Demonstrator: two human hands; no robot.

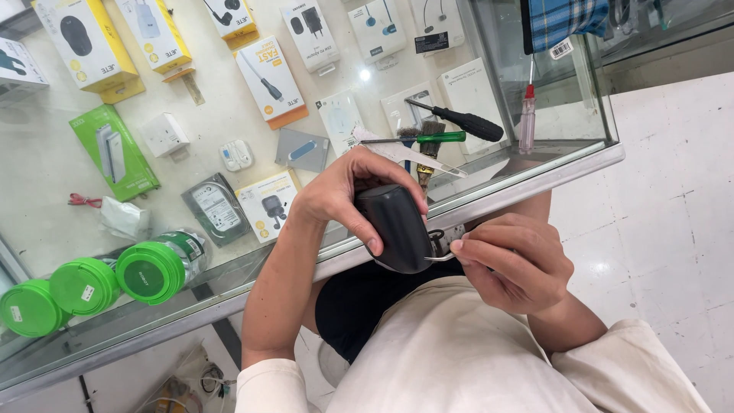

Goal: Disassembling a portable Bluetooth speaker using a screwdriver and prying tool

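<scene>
The left hand (pixel 344 195) wraps over the top of a small dark grey rounded device (pixel 396 227), thumb pressed on its near face, holding it just at the edge of a glass display counter (pixel 535 172). The right hand (pixel 511 260) pinches a thin metal tool (pixel 442 257) whose tip touches the device's lower side. On the glass behind lie a black-handled screwdriver (pixel 459 119), a green-handled screwdriver (pixel 420 138), a red-tipped clear screwdriver (pixel 527 118) and a small brush (pixel 430 149). Three green cylindrical containers (pixel 149 271) lie at the left.
</scene>
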